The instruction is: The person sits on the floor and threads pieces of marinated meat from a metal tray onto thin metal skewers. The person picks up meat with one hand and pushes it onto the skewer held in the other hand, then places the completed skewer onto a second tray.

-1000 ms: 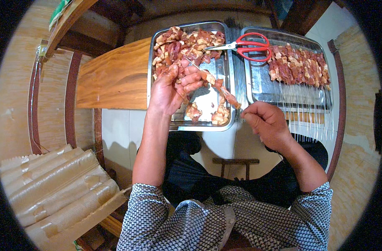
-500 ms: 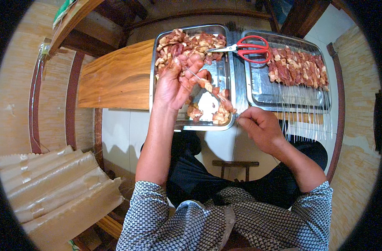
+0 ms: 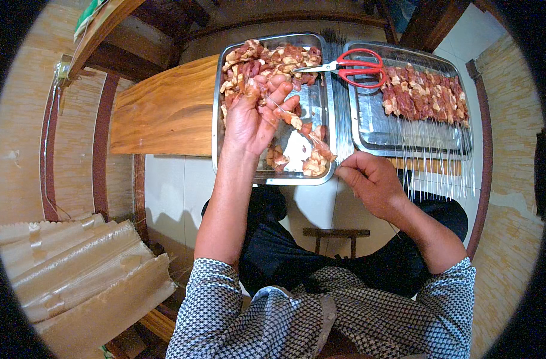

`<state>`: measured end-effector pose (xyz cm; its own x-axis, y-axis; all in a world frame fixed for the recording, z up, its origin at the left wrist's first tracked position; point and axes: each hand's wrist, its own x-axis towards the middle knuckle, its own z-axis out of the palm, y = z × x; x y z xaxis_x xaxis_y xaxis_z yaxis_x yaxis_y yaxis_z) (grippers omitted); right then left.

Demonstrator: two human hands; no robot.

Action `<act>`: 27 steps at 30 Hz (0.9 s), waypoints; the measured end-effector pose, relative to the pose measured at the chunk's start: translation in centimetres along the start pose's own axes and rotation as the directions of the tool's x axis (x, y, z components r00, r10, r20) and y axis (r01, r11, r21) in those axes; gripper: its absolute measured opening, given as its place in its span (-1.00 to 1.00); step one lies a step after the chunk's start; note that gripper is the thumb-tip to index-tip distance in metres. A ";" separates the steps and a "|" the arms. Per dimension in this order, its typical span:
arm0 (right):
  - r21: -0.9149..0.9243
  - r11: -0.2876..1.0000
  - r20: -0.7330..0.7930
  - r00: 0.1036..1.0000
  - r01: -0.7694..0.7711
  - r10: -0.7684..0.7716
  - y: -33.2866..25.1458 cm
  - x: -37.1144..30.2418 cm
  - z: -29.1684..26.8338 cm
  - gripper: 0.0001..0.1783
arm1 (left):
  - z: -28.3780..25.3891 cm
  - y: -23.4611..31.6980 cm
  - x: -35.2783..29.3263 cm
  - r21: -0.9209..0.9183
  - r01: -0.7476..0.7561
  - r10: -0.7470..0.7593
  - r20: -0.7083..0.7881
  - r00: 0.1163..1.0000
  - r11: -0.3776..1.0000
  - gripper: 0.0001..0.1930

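My left hand (image 3: 255, 119) is over the left metal tray (image 3: 216, 140), palm turned up, thumb and fingers closed on a piece of raw meat partly hidden by the fingers. A thin metal skewer (image 3: 285, 113) runs across those fingers, with a meat piece (image 3: 294, 120) along it. Beside the tray's near right corner, my right hand (image 3: 371, 182) pinches the skewer's lower end between thumb and forefinger. Cut meat (image 3: 291, 57) is heaped at the tray's far end. More pieces (image 3: 316, 161) lie near its front, beside a bright white patch.
Red-handled scissors (image 3: 359, 69) lie across both trays' rims. Loose skewers (image 3: 343, 119) fill the gap between the trays. The right tray (image 3: 368, 140) holds a row of loaded skewers (image 3: 425, 96), bare ends over its front edge. A wooden board (image 3: 165, 113) extends left.
Both hands keep nearly the same pose. My right hand has shifted very slightly left, and a thin line now shows below its wrist.
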<state>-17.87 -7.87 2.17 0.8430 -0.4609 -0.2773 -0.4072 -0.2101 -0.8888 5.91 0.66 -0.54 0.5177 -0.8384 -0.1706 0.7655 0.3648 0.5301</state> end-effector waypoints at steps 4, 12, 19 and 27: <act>0.012 0.999 0.007 0.999 -0.050 0.050 -0.3 0.1 -0.2 -0.78 | 0.3 -0.2 -0.2 0.020 0.019 -0.018 -0.033 0.999 1.000 -0.74; 0.024 0.993 -0.168 0.979 0.119 -0.113 0.9 0.1 1.8 -0.81 | 0.5 -0.8 0.1 -0.031 -0.037 0.035 -0.057 0.998 0.999 -0.77; -0.038 0.988 -0.189 0.970 0.148 -0.152 1.0 0.4 2.0 -0.83 | 0.7 -0.9 0.3 -0.036 -0.018 0.018 0.001 1.000 0.999 -0.79; 0.046 0.997 -0.175 0.983 0.060 -0.051 1.1 0.9 2.2 -0.80 | 1.9 -1.8 -0.1 0.094 -0.043 0.047 -0.045 0.998 0.995 -0.76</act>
<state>-16.80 -6.59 0.18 0.7878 -0.5937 -0.1638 -0.3397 -0.1970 -0.9197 3.76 -0.65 0.08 0.5699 -0.8011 -0.1830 0.7034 0.3604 0.6126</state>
